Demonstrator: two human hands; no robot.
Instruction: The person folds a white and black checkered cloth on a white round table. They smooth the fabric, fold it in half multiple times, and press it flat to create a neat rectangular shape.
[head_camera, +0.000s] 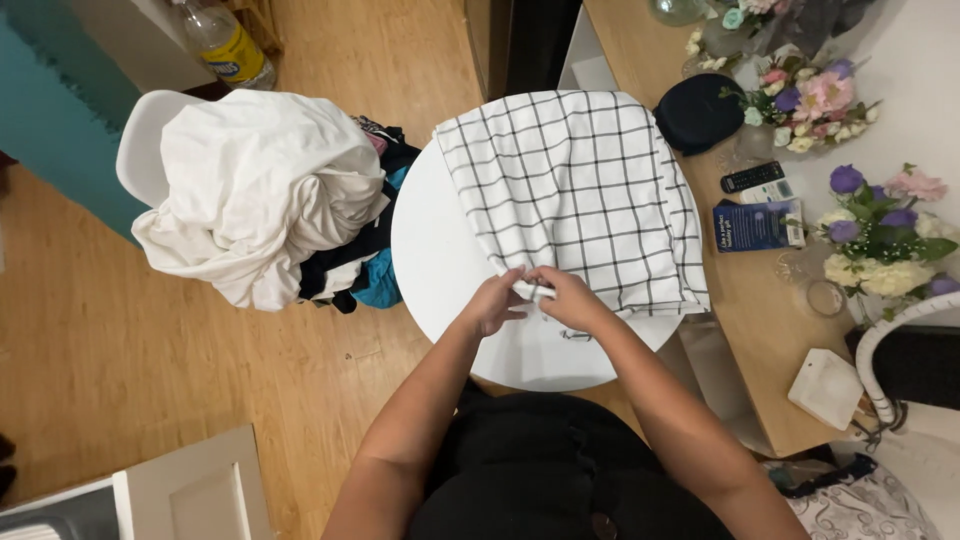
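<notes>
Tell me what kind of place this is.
Most likely a room in a home. A chair piled with laundry stands on a wood floor, and a side counter holds flower arrangements and a remote control.

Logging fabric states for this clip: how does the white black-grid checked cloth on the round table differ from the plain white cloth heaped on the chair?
The white black-grid checked cloth lies spread flat on the round white table; the plain white cloth sits bunched on the white chair. The checked one is patterned, the other plain. Both hands, left and right, pinch the checked cloth's near edge; the heap is untouched. Both are mostly white fabric.
</notes>
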